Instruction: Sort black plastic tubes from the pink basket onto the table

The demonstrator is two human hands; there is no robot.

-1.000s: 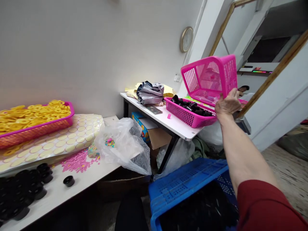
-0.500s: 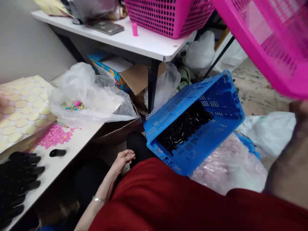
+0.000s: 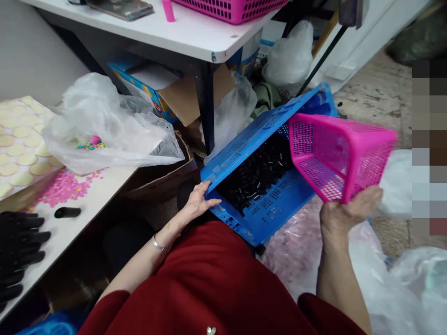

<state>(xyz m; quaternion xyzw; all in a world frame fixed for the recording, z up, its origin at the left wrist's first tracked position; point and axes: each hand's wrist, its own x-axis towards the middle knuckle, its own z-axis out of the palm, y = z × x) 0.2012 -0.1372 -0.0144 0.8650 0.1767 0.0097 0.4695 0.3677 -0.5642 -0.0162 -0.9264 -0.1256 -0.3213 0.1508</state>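
Observation:
My right hand (image 3: 344, 211) grips the lower edge of a pink perforated plastic basket (image 3: 370, 135), which is tilted on its side, its open mouth turned left at the opening of a blue plastic crate (image 3: 279, 209). The crate leans on its side in front of my lap, with many small black tube-shaped pieces (image 3: 258, 172) heaped inside. At the crate's near left corner, my left hand (image 3: 199, 202) holds the rim, thumb spread from the fingers. No pieces show in the visible part of the basket.
To the left, a white table (image 3: 94, 195) carries pink bits (image 3: 66, 186), black tubes (image 3: 21, 251) and an open plastic bag (image 3: 104, 135). Another white table (image 3: 195, 39) bears a second pink basket (image 3: 230, 9). Plastic bags (image 3: 293, 246) lie right of the crate.
The pink basket has come down from the upper right to the crate's opening, in my right hand. My left hand has moved from my lap to the crate's corner.

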